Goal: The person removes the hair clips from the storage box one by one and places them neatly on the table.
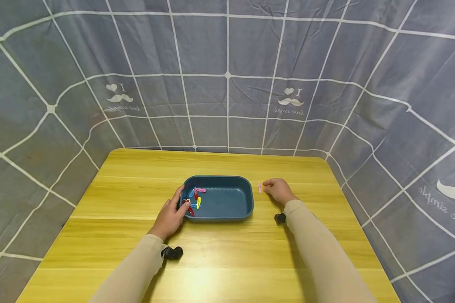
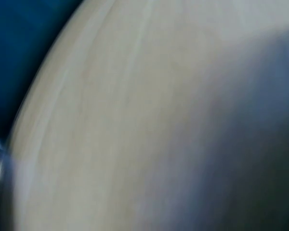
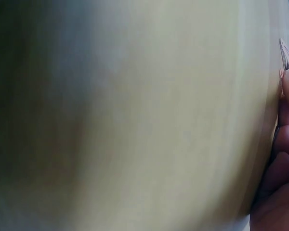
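Note:
A dark blue-green bin [image 1: 220, 219] stands on the table. My left hand [image 1: 170, 216] grips its left wall, with the thumb inside, over the hair clips there. A yellow hair clip [image 1: 199, 203], a pink one [image 1: 200, 190], and blue and red ones lie at that end; the thumb partly hides some. To the right of the bin is another pink hair clip [image 1: 259, 188], just left of my right hand's [image 1: 278, 190] fingertips. The right wrist view shows a hair clip [image 3: 285, 54] at the curled fingers [image 3: 284, 139]; whether they pinch it is unclear.
The wood-grain table [image 1: 220, 261] is bordered at the back and sides by a grey curtain [image 1: 208, 97] with white lines. Black wrist cameras, one on the left wrist [image 1: 172, 253] and one on the right [image 1: 280, 218], hang close above the tabletop.

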Tool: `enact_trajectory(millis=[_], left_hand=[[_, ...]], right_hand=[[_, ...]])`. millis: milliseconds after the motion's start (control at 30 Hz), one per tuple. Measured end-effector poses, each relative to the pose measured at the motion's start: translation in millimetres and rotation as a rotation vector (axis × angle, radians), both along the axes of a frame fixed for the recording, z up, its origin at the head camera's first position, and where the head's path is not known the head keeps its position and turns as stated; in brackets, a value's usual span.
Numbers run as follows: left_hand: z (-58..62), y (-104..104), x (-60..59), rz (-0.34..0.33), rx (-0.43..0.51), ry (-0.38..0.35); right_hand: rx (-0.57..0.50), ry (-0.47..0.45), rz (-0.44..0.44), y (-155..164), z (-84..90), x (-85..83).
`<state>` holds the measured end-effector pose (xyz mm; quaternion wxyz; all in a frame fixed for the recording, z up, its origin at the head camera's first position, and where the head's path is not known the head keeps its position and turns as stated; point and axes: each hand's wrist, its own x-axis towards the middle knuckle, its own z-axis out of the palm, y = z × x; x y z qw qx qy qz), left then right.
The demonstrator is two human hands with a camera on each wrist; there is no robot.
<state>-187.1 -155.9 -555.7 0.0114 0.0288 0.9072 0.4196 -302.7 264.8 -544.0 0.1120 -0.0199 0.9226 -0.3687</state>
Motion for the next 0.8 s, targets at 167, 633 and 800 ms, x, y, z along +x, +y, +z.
enact_trajectory(millis=[167, 633, 800], left_hand=[[0.0, -0.8, -0.6, -0.004, 0.007, -0.004], [-2.8, -1.5, -0.5, -0.016, 0.015, -0.005], [-1.5, -2.5, -1.1, -0.018, 0.011, 0.002]], right_hand=[[-0.004, 0.001, 0.003, 0.0, 0.1, -1.0], [-0.012, -0.033, -0.011, 1.0, 2.9, 1.0], [-0.015, -0.03, -0.005, 0.1, 4.3, 1.7]])
